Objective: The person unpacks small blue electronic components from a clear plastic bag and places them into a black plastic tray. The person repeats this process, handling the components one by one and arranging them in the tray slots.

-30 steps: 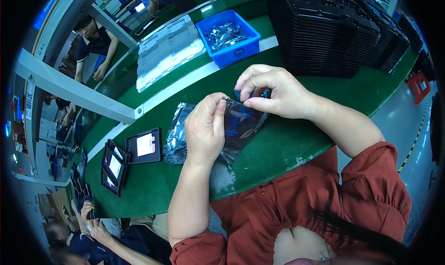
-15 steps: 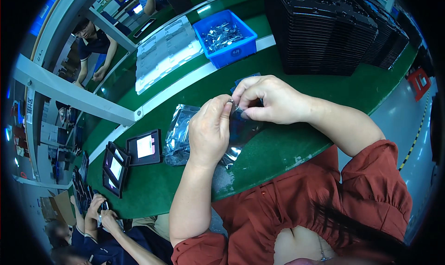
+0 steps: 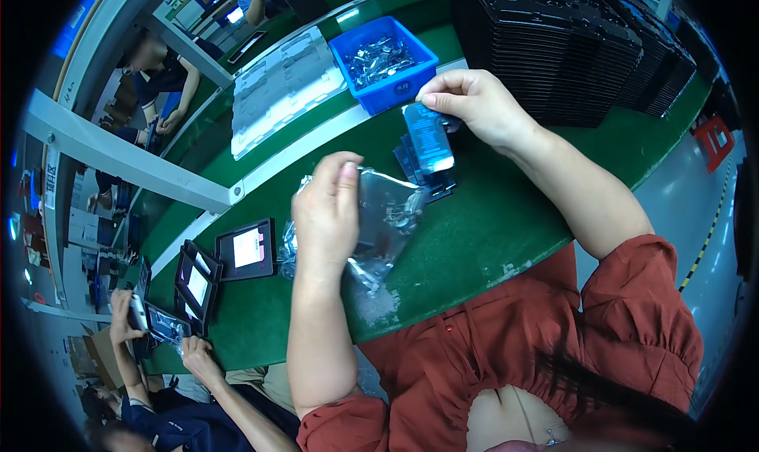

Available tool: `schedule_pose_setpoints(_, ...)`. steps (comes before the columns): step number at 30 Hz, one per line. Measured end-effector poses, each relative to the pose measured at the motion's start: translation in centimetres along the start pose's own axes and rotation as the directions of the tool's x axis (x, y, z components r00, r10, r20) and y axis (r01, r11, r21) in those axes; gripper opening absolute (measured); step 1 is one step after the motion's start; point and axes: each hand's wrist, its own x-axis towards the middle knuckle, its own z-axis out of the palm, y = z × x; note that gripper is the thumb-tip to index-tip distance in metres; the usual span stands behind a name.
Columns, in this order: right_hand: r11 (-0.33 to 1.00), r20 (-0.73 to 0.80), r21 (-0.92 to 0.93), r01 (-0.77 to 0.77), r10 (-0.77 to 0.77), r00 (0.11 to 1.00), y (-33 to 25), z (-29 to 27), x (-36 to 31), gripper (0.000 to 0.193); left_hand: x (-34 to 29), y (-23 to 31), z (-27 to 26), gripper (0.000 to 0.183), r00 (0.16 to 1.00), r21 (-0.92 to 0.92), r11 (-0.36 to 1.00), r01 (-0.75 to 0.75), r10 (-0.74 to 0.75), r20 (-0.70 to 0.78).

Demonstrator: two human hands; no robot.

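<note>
Pinching blue strip (image 3: 429,141) by far end in right hand (image 3: 470,104), lengthwise front-to-back, apparently just over dark stack (image 3: 405,164), with silvery bag (image 3: 387,216) gripped in left hand (image 3: 326,215).

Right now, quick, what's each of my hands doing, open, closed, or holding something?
Left hand: closed, holding the silvery bag between thumb and fingers.
Right hand: closed, pinching the blue strip near its top end.

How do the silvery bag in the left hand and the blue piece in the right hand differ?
The silvery bag is crumpled, while the blue piece looks flat and smooth. The bag is wider than the narrow, elongated blue piece. Both are shiny and pinched by a hand over the green table.
</note>
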Motion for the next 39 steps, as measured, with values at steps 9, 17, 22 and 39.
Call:
schedule_pose_setpoints(9,0.609,0.085,-0.707,0.359,-0.431,0.898,1.7,0.6,0.3,0.027,1.4,-4.5,-4.9,0.035,0.981,0.386,0.904,0.184,-0.145,-0.127)
schedule_pose_setpoints(17,0.525,0.442,-0.647,0.553,-0.333,0.833,0.6,1.0,-1.7,0.055,1.2,-5.1,-6.9,0.039,0.934,0.414,0.886,0.21,-0.058,-0.351)
schedule_pose_setpoints(22,0.54,0.447,-0.654,0.529,-0.289,0.847,0.1,0.7,-2.4,0.049,0.0,-8.1,-14.4,0.029,0.866,0.59,0.731,0.342,-0.002,-0.5)
schedule_pose_setpoints(39,0.462,0.567,-0.587,0.665,-0.351,0.745,-0.2,2.0,-3.5,0.037,-11.1,-23.3,-31.1,0.035,0.376,0.329,0.197,0.923,-0.288,-0.881)
